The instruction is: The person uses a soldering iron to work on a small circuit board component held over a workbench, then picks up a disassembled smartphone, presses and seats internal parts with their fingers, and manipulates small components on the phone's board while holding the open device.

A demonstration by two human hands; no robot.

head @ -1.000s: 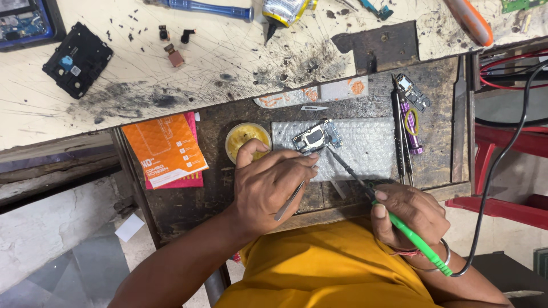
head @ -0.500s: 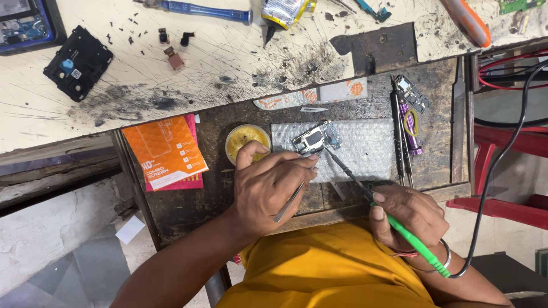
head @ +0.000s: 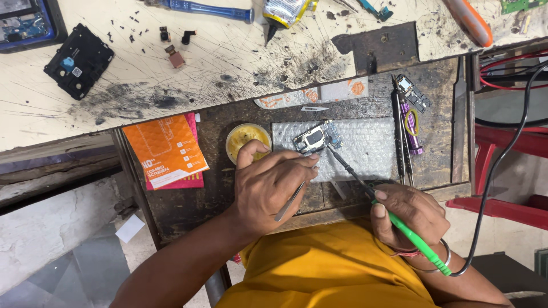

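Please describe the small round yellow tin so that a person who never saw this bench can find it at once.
Start at the dark wooden tray set below the pale scratched bench top. On its left part, the tin sits between the orange packet and the sheet of bubble wrap, just above the left hand. It is the only round thing there, open and filled with yellow paste.

The left hand (head: pixel 274 185) covers most of the tweezers (head: pixel 290 201), so their tips cannot be seen. The soldering iron (head: pixel 394 219) tip meets the small circuit board (head: pixel 315 138), but the contact spot is too small to make out. The blue phone (head: pixel 25 23) is cut off by the top left corner.
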